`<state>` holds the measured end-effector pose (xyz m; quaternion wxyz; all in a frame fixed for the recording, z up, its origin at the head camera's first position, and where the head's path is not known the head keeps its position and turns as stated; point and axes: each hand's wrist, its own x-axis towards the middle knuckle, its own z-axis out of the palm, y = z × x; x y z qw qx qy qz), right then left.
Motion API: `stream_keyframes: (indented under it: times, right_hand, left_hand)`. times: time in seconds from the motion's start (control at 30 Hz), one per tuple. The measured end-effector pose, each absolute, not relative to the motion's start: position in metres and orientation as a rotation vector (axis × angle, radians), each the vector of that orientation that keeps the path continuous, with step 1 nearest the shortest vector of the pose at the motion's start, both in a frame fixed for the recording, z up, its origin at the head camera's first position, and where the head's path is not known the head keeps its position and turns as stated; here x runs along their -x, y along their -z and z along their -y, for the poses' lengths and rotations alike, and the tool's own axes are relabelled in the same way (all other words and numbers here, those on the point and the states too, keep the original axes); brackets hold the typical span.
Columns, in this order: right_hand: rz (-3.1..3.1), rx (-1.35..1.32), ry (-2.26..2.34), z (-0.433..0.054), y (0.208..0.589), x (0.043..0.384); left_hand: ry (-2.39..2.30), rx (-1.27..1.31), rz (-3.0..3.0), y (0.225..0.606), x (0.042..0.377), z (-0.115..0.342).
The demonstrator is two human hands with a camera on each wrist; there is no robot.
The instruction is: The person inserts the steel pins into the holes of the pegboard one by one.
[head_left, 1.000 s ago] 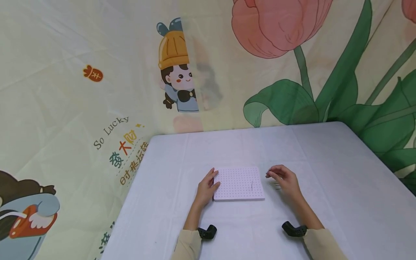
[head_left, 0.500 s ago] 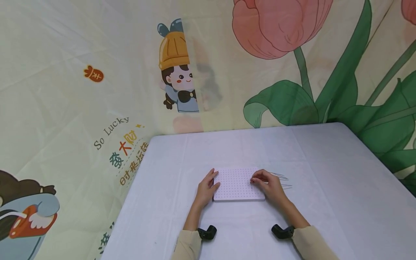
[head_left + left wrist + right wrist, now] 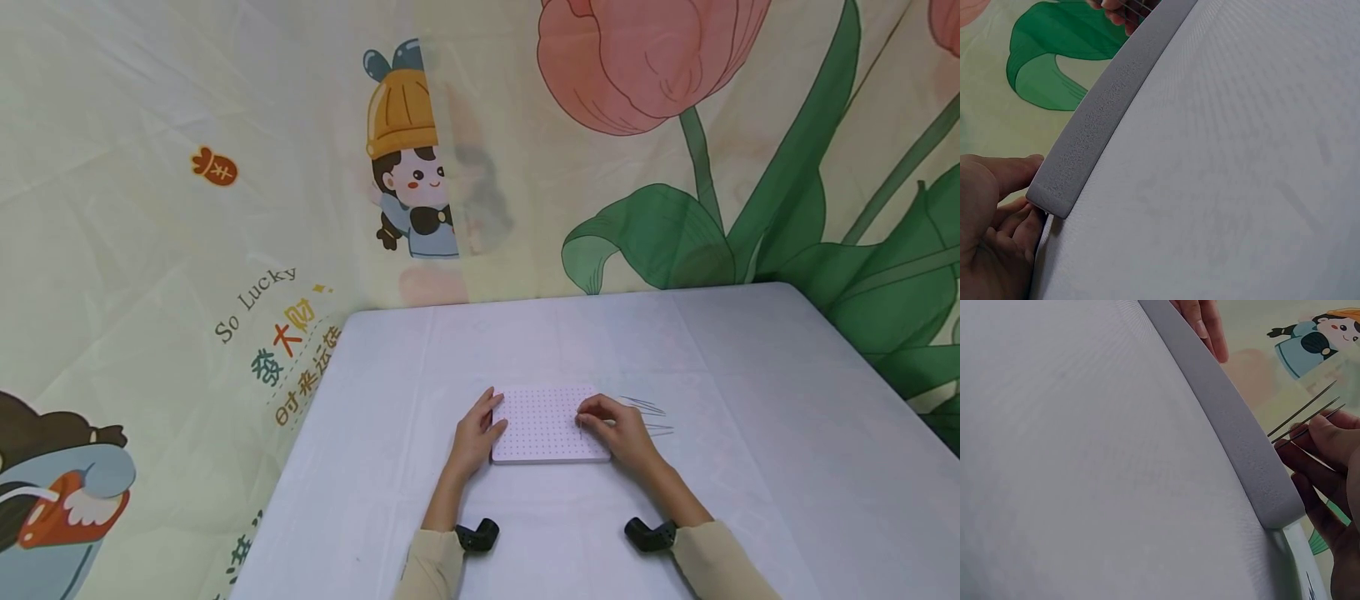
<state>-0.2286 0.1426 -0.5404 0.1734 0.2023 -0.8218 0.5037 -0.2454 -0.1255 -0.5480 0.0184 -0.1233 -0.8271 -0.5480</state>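
Observation:
A pale lilac pegboard with rows of small holes lies flat on the table. My left hand grips its left edge; in the left wrist view the fingers lie at the board's corner. Over the board's right part, my right hand pinches a thin metal needle between thumb and fingertips. The right wrist view shows several pointed needles rising above the board's edge at the fingertips. How deep their lower ends sit is hidden behind that edge.
Several loose needles lie on the white-covered table just right of the board. A printed cloth hangs behind the table's far edge. Each wrist carries a black camera mount.
My right hand has moved left from beside the loose needles to the upright needle on the board, then dropped very slightly. My left hand has stayed on the board's left edge.

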Motion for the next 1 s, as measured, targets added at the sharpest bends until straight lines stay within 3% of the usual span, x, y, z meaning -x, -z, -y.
stream_keyframes:
  times: [1.0]
  right_hand:
    - [2.374, -0.688, -1.193, -0.1462, 0.5467, 0.2309]
  left_hand:
    - [1.700, 0.408, 2.563, 0.5485, 0.2443, 0.1243]
